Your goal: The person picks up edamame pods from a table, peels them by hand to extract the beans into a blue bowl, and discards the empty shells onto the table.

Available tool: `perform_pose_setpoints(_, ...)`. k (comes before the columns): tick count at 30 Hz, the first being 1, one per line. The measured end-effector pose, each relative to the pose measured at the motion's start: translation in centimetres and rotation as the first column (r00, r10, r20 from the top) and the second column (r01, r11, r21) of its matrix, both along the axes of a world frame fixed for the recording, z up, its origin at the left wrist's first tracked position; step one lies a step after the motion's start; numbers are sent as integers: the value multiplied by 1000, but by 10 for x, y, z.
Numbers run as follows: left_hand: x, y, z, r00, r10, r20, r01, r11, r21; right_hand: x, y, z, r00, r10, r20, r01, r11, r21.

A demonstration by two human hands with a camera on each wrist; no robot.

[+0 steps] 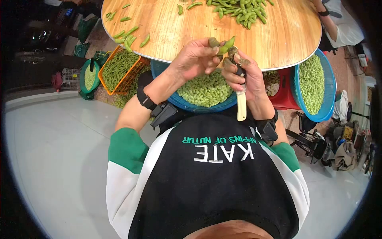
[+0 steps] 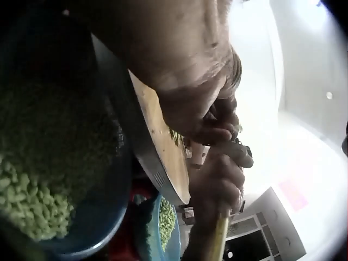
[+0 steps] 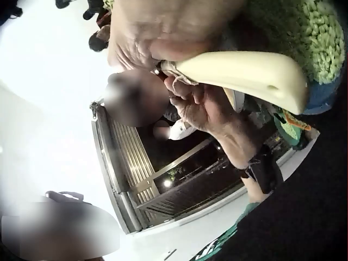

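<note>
Head view: your left hand pinches a green pod between thumb and fingertips, and the pod stands tilted above the near edge of the table. Your right hand grips a cream-handled tool, fingers curled round its dark upper part and the pale butt pointing back at your chest. Your right fingertips lie against the lower end of the pod; whether the working end of the tool touches it cannot be told, as your fingers hide it in all three views.

The work in hand is judged to be shelling. Recommended: pinch the pod near one end, keep your left fingertips off the tool's line, and make short, controlled strokes along the seam. Firm but light pressure should spare the beans. Bring the pod back over the blue basin before releasing its contents; at present it sits past the basin's far side, so beans could drop on the table.

Shelled beans fill the basin below your hands. Farther out, the round wooden table bears a pod heap; an orange crate of pods stands to your left.
</note>
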State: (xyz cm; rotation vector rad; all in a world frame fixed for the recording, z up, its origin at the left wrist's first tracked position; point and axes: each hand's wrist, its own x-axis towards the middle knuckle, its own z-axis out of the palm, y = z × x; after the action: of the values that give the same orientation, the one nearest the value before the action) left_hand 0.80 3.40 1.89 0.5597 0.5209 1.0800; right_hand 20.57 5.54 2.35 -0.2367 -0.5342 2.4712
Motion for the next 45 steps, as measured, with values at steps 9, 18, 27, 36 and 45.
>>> perform_pose_setpoints(9,9,-11,22,32,860,-509,321,474,820,-7,-4,-12,998,-25,50,31,991,-132)
perform_pose_setpoints(18,2,-15,22,689,326,-647,-160,940,303,-9,-5,-11,997,-56,57,58,998,-37)
perform_pose_setpoints(27,9,-22,12,706,279,-650,-171,959,227,-13,-7,-10,886,-255,387,132,939,317)
perform_pose_setpoints(36,26,-42,16,111,657,-746,146,731,666,-16,-1,-23,409,-892,195,-62,186,981)
perform_pose_setpoints(45,34,-64,10,245,518,-819,-15,847,531,-13,-3,-29,477,-826,300,-234,209,949)
